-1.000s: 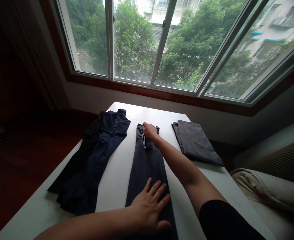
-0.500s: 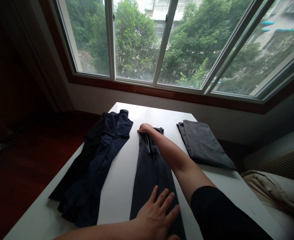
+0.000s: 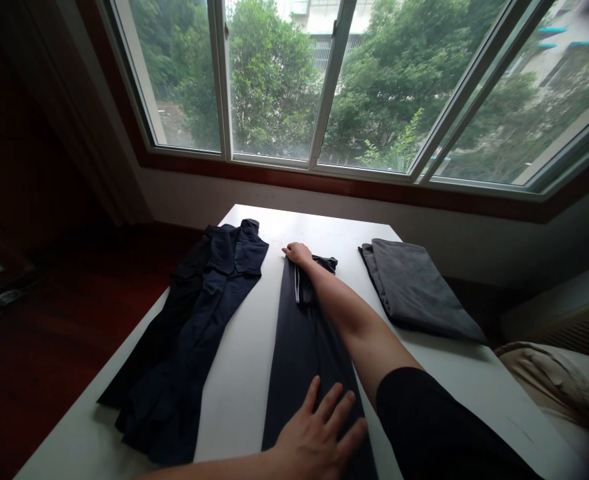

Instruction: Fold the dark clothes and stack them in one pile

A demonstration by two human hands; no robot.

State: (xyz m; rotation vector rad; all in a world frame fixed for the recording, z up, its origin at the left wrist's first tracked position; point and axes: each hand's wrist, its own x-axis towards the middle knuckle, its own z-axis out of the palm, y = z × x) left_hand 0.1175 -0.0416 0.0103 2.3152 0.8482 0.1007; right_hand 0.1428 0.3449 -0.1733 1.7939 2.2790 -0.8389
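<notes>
Laid palm down with its fingers spread, the left hand point(image 3: 321, 430) is rested on long dark blue-grey cloth trousers point(image 3: 294, 360) at the bottom centre of the frame. The right hand point(image 3: 299, 253) is placed near the centre of the frame, its fingers bent at the left end of the waistband point(image 3: 327, 264); whether cloth is pinched there cannot be told, as the fingertips are partly hidden. Just below this hand, 2 thin white lines point(image 3: 297, 287) are seen on the trousers. The trousers are stretched lengthwise from the centre to the bottom edge of the frame on a smooth white table point(image 3: 239, 380), and are partly hidden by the right arm point(image 3: 361, 320). On that arm, at the lower right, a black fabric sleeve point(image 3: 439, 413) is worn. At the left, a navy-blue cloth garment point(image 3: 189, 360) is spread, with black cloth point(image 3: 149, 340) seen along its left side. At the right, a flat, folded grey cloth point(image 3: 419, 287) is set apart from the trousers. Green leafy trees point(image 3: 274, 87) are seen through a grey-framed glass window point(image 3: 329, 90) across the top.
</notes>
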